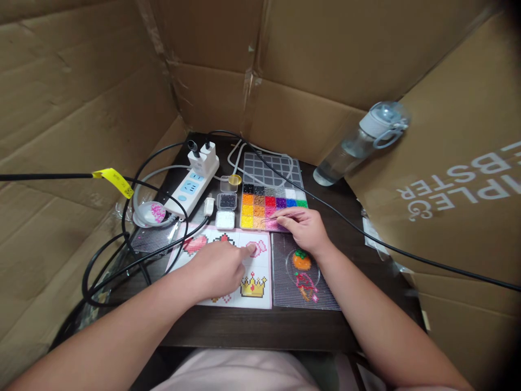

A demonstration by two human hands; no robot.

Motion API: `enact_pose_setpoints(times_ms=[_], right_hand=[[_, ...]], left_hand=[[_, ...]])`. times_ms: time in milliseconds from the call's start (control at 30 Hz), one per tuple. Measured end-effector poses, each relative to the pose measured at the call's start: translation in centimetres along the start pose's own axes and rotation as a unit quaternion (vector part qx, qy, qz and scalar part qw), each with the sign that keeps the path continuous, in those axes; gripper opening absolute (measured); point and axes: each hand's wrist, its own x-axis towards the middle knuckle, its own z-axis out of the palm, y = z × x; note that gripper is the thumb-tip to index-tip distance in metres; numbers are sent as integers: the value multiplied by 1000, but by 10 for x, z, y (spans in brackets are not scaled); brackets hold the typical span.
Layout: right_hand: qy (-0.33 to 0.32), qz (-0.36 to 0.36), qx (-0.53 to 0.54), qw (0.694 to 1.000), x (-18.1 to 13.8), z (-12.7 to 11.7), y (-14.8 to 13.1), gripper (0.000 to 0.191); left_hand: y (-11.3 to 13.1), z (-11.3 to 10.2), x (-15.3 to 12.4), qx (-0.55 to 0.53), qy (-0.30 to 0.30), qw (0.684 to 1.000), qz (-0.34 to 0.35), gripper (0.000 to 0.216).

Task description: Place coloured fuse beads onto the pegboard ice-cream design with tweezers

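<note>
My left hand [222,266] rests over a white pattern sheet [264,265], its index finger stretched out onto the pink candy picture [257,248] and the other fingers curled. Nothing shows in that hand. Between the thumb and fingers of my right hand [305,228] is a thin pair of tweezers [274,217]. Its tips reach over the front compartments of a bead box [254,228] sorted by colour; whether they hold a bead is too small to tell. Below my right hand lies a clear pegboard [280,285] bearing an orange fruit bead figure [302,260] and a pink-and-red one [306,287].
Small bead containers [226,201] stand left of the box. Beside them are a power strip [185,193] with white plugs, looped black cables [87,271] and a dish of pink beads [155,213]. A water bottle [345,155] leans at back right. Cardboard walls [309,108] surround the table.
</note>
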Motion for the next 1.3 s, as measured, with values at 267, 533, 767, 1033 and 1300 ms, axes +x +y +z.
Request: enact_pose_setpoints(times_ms=[267, 533, 767, 1033, 1300], right_hand=[[3, -5, -4, 1000, 0, 1, 1, 10], [2, 1, -15, 1000, -1, 3, 0, 10], [8, 7, -28, 1000, -2, 4, 0, 11], [12, 16, -35, 999, -2, 5, 1, 10], [23, 8, -40, 999, -3, 6, 1, 11]], left_hand=[[3, -5, -1, 11, -13, 1000, -6, 57], [2, -6, -3, 3, -13, 1000, -4, 56], [2, -5, -1, 6, -10, 1000, 4, 57], [2, -5, -1, 12, -8, 1000, 2, 57], [2, -5, -1, 13, -15, 1000, -2, 58]])
